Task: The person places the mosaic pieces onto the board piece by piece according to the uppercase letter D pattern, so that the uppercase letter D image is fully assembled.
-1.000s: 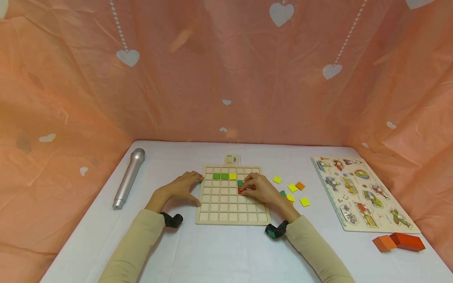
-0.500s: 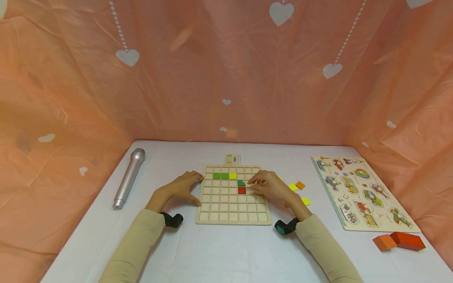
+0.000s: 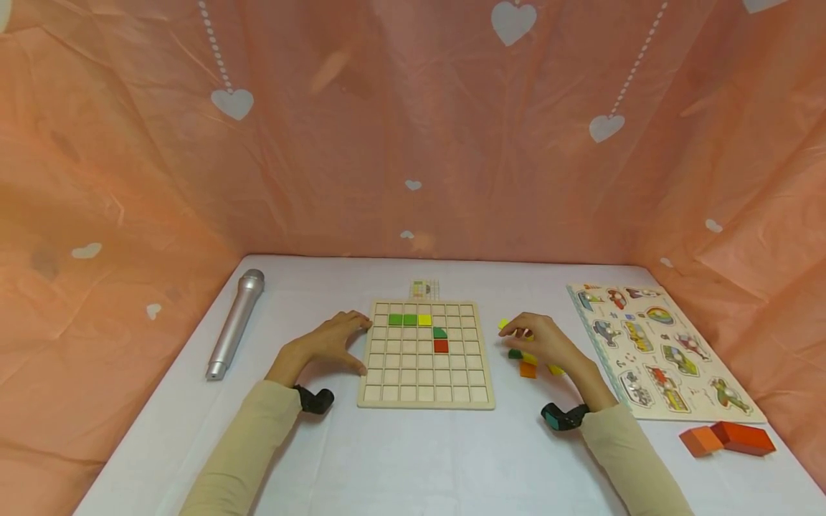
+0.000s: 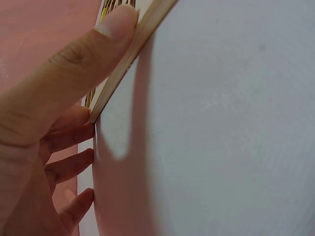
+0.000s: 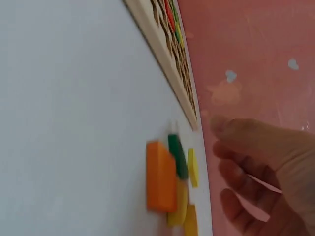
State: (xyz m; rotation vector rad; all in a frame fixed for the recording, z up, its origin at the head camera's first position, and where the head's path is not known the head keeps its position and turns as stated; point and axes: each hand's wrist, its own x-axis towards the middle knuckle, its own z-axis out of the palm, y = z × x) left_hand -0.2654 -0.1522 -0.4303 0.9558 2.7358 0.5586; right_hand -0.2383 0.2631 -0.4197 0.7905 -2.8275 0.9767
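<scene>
Steadying the board [image 3: 426, 401] edge, left hand [image 3: 325, 344] lies with fingers straight; right hand [image 3: 542, 342] hovers over loose tiles [image 3: 528, 369], fingers loosely curled, holding nothing.

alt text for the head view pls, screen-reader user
Two hands work at a wooden grid board on a white table: the left hand rests on the board's left edge, the right hand hovers over loose coloured tiles beside it. Five tiles sit in the grid. A silver microphone lies far left, a picture puzzle right.
</scene>
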